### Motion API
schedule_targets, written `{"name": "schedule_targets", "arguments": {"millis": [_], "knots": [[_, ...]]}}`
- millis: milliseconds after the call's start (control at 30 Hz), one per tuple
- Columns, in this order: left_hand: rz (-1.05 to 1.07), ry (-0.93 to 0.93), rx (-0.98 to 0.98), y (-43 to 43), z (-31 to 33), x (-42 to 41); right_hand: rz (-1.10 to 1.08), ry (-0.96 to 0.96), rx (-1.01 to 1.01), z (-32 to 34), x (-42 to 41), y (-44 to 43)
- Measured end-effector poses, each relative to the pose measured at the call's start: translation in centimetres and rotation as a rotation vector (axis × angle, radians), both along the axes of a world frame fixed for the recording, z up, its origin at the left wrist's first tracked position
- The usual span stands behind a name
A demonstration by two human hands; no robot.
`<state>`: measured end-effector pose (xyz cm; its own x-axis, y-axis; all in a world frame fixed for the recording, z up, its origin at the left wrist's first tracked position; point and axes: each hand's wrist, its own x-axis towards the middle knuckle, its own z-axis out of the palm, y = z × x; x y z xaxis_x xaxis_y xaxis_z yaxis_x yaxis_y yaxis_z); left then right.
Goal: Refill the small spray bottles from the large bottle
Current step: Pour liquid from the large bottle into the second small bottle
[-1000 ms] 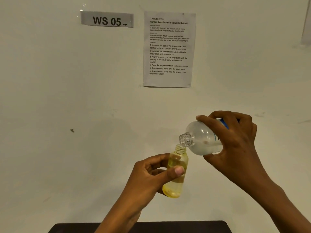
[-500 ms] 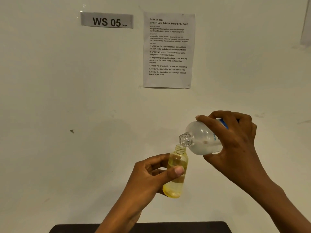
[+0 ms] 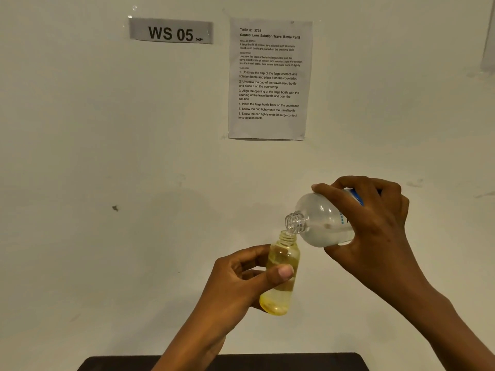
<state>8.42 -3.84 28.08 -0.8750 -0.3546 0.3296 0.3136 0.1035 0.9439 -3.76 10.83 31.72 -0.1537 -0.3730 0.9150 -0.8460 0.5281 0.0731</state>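
My left hand (image 3: 241, 279) holds a small yellow-tinted clear bottle (image 3: 281, 261) upright, uncapped, thumb across its middle. Clear liquid fills part of it. My right hand (image 3: 375, 236) grips the large clear bottle (image 3: 318, 220) with a blue label, tipped over so its open threaded neck points down-left. That neck rests right above the small bottle's mouth, touching or nearly touching it. Both bottles are held in the air in front of a white wall. No caps or sprayer heads are in view.
A dark tabletop edge (image 3: 267, 362) shows at the bottom of the frame, below my forearms. On the wall hang a "WS 05" label (image 3: 171, 32) and a printed instruction sheet (image 3: 269, 79).
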Motion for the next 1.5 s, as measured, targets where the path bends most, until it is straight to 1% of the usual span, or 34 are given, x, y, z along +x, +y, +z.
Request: {"name": "schedule_targets", "arguments": {"millis": [1500], "knots": [[-0.008,0.004,-0.001,0.08,-0.05,0.05,-0.004,0.003,0.012,0.07,0.05,0.12]]}}
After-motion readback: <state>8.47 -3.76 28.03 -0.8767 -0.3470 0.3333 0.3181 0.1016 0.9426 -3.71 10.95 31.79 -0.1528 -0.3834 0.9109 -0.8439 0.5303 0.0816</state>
